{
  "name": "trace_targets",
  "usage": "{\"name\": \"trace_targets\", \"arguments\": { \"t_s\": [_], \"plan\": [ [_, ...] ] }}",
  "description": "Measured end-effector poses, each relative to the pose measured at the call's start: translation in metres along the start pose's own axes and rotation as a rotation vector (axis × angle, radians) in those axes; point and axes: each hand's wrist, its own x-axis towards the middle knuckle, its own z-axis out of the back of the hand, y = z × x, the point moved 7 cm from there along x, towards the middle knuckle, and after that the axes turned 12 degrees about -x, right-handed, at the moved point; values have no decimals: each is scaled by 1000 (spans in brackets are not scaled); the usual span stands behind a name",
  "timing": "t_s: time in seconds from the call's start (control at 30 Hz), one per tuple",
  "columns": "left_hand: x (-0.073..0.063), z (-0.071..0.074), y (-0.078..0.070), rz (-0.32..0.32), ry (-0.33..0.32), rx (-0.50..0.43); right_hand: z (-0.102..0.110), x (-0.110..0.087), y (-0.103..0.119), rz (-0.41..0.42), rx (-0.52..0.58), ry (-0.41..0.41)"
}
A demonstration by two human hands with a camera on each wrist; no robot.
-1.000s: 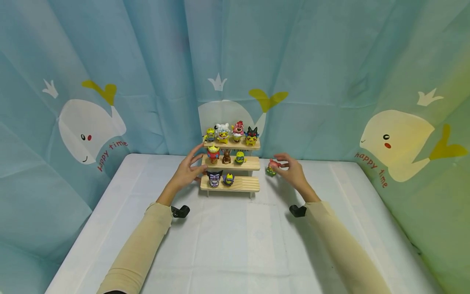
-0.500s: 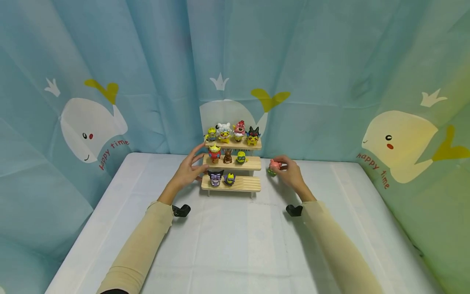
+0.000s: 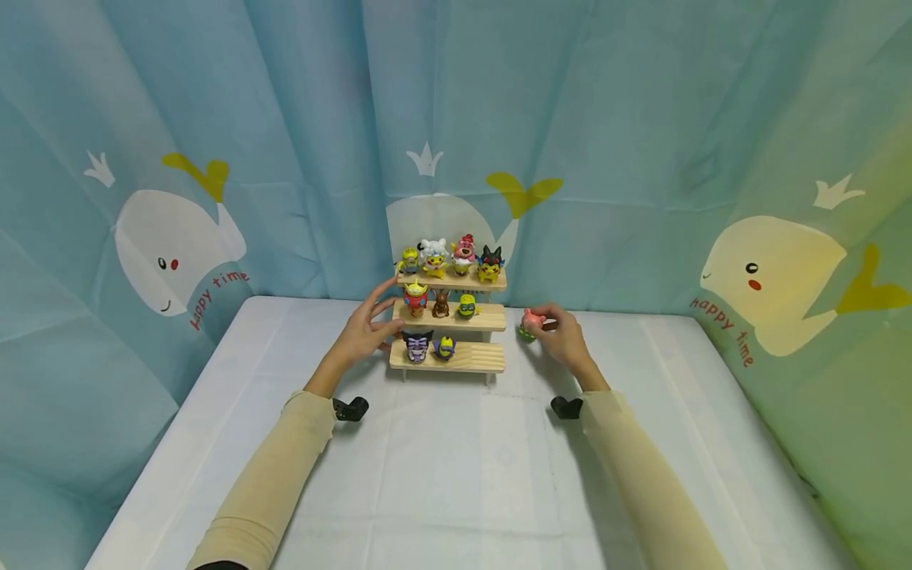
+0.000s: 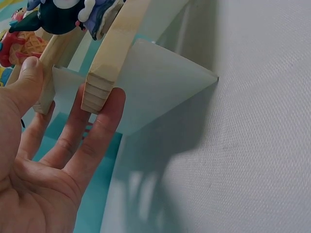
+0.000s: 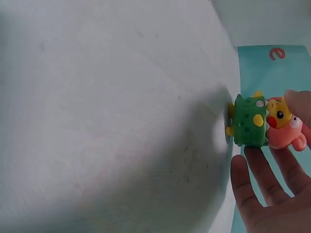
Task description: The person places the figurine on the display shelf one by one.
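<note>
My right hand (image 3: 563,336) pinches a small figurine (image 5: 250,120) with a pink-hooded head and a green body, thumb on the head and fingers behind it. The figurine is upright at table level, right of a three-tier wooden display stand (image 3: 477,358). My left hand (image 3: 362,332) is at the stand's left side. In the left wrist view, its extended fingers (image 4: 104,119) touch the ends of the boards, with the thumb beside the middle board. On the lowest board's left half stand a purple-and-black figurine (image 3: 416,347) and a yellow-and-purple figurine (image 3: 445,348).
The middle board holds a red figurine (image 3: 416,299), a brown figurine (image 3: 441,304) and a yellow-green figurine (image 3: 467,305). Several more, including a white-hooded figurine (image 3: 433,258), fill the top board. A blue curtain (image 3: 627,142) hangs behind the white-covered table (image 3: 463,475).
My right hand has closed in on the figurine, its thumb and fingers now drawn together on the pink head. The right forearm has shifted slightly left. My left hand stays at the stand.
</note>
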Motion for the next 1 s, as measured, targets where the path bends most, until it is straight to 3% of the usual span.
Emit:
{"name": "trace_targets", "arguments": {
  "t_s": [0.17, 1.0],
  "plan": [
    [0, 3, 1, 18, -25, 5, -2, 2, 1, 2, -18, 11],
    [3, 1, 3, 24, -12, -7, -1, 2, -5, -34, -23, 72]
  ]
}}
